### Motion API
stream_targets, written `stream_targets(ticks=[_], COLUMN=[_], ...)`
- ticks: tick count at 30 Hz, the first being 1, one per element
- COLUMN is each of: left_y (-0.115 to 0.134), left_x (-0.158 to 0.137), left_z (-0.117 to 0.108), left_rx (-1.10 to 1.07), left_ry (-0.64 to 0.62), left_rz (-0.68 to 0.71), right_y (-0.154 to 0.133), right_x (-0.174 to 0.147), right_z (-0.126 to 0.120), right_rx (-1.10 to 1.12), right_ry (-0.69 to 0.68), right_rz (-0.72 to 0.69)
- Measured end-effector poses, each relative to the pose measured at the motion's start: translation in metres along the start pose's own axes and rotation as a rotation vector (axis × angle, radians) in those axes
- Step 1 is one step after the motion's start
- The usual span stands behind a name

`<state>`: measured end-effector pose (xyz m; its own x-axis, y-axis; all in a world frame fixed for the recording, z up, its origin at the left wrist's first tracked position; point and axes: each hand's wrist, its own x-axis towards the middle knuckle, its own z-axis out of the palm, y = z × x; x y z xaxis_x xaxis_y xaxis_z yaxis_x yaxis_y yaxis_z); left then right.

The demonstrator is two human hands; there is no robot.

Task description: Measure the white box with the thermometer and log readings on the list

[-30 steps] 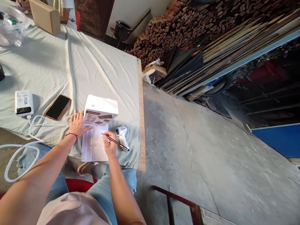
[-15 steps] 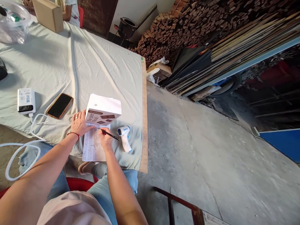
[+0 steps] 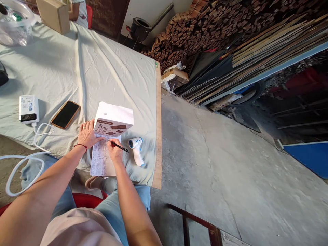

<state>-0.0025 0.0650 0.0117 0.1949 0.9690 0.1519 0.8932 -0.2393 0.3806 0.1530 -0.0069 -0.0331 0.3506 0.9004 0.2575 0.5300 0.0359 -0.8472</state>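
My right hand (image 3: 115, 151) is closed around a black pen (image 3: 120, 147), with the pen's tip end over the upper part of a sheet of paper. Dense handwriting covers the left side of this paper (image 3: 98, 160); its right part looks brownish and plain. Against the left side of a white-and-brown box (image 3: 115, 116) rests my left hand (image 3: 87, 134), fingers laid out and thumb stretched over the paper's top edge. The box stands on the paper's far end and hides it there. Just right of my right hand lies a white-and-blue infrared thermometer (image 3: 137, 152).
On the cloth-covered table (image 3: 107, 75) lie a phone (image 3: 66, 115) and a white power bank (image 3: 28, 109) with a white cable. A cardboard box (image 3: 53, 16) and a clear plastic tub (image 3: 15, 25) stand at the far left, near another person's arm (image 3: 73, 12). Stacked firewood (image 3: 176, 34) lies beyond.
The pen's rear end has shifted slightly left as my right hand moves a little over the paper. My left hand stays beside the box. The whole view has shifted very slightly.
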Motion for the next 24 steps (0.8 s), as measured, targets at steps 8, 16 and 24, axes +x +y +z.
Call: stream_targets(ticks=[8,16,24], left_y=[0.0021,0.002,0.0017], left_x=[0.0005,0.0001,0.0005], left_z=[-0.003,-0.0034,-0.0024], left_rx=[-0.001,-0.022,-0.009], left_ry=[-0.02,-0.025,-0.016], left_rz=[-0.001,0.001,0.003], right_y=[0.0068,0.0073,0.0072], right_x=[-0.0024,-0.0017,-0.0012], right_z=[0.0028,0.0039,0.0023], right_rx=[0.013,0.001,-0.004], right_ry=[0.048,0.041,0.022], right_rz=[0.021,0.026,0.025])
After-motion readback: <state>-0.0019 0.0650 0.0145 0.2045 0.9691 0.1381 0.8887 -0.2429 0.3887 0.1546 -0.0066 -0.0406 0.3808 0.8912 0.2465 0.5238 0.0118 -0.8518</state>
